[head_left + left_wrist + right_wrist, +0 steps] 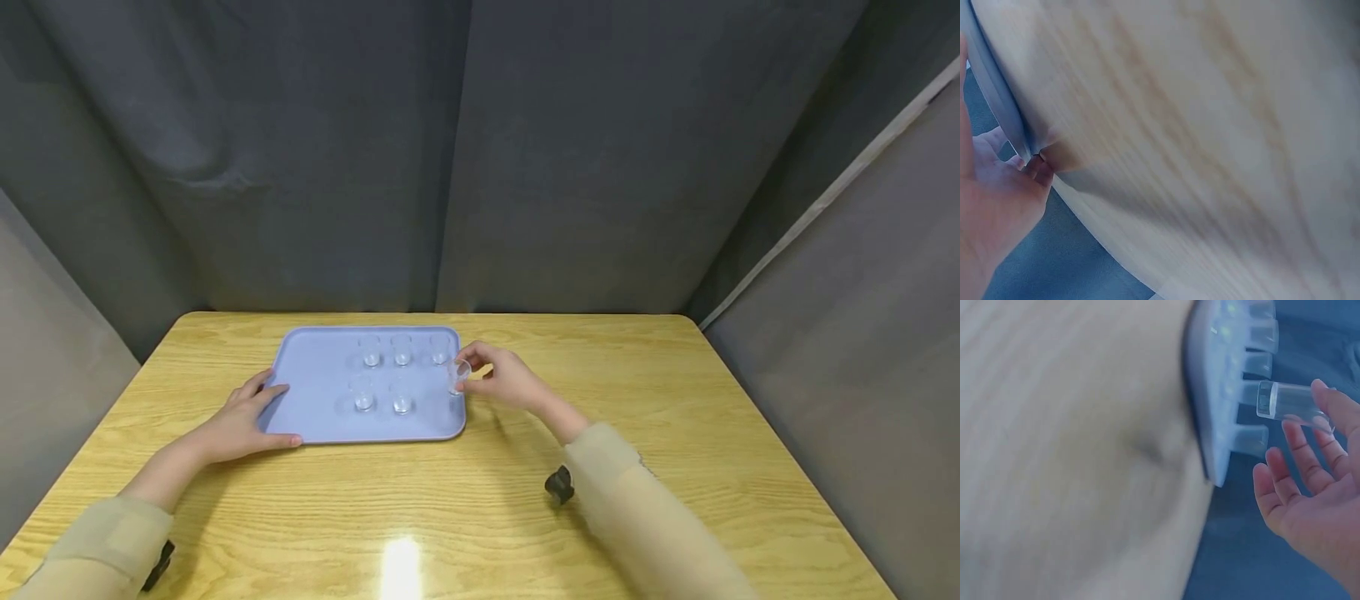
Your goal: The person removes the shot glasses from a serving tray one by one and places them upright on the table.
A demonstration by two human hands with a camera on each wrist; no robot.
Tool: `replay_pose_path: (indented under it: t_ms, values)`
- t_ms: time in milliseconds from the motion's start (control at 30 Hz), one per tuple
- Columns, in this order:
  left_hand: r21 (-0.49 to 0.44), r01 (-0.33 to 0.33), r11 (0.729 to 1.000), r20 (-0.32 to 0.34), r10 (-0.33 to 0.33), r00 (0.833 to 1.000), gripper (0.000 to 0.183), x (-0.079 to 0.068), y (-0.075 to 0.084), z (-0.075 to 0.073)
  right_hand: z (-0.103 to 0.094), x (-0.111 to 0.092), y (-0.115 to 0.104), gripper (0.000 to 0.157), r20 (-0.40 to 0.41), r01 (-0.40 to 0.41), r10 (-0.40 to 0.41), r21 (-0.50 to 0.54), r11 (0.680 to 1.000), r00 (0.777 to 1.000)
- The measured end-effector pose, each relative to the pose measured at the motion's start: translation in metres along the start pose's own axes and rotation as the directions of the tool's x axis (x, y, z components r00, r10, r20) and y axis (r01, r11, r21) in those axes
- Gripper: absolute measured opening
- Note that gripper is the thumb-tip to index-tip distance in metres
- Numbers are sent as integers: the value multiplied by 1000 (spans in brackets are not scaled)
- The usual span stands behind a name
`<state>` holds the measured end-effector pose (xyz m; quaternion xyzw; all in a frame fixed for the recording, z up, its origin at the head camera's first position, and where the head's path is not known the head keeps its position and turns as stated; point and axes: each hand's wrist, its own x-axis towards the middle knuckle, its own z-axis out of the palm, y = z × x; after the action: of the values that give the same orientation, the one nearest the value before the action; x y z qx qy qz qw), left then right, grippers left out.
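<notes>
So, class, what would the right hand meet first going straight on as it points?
Probably the back-right glass on the tray, though the right hand and its held glass might pass above; height is unclear.

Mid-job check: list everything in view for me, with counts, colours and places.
Tray: 1, pale lavender-blue, on the table, left of its middle
Glasses on the tray: 5, clear, three in the far row, two in the near row
Held glass: 1, clear, at the tray's right edge
Table: 1, yellowish wood grain, under the tray
Back curtain: dark grey, behind the table; panel count unclear
Side panels: 2, lighter grey, left and right
Wrist pieces: 2, black, by the cuffs
Sleeves: 2, cream, on both forearms
Left hand: 1, bare, touching the tray's near left corner
Right hand: 1, bare, fingers pinching the held glass
</notes>
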<state>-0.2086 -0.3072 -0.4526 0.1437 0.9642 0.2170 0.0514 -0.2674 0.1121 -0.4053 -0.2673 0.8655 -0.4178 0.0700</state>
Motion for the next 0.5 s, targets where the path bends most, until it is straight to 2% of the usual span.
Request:
replay_pose_path:
  t_ms: [267,500]
  values:
    - [-3,3,1000,-1,-3,1000,101,-2,1,-1,-41,-2,-9,38,-14,10,-10,-28,1000,1000]
    - [3,10,1000,-5,-10,1000,102,-2,0,-1,-63,6,1,36,-74,2,-9,-87,996,997]
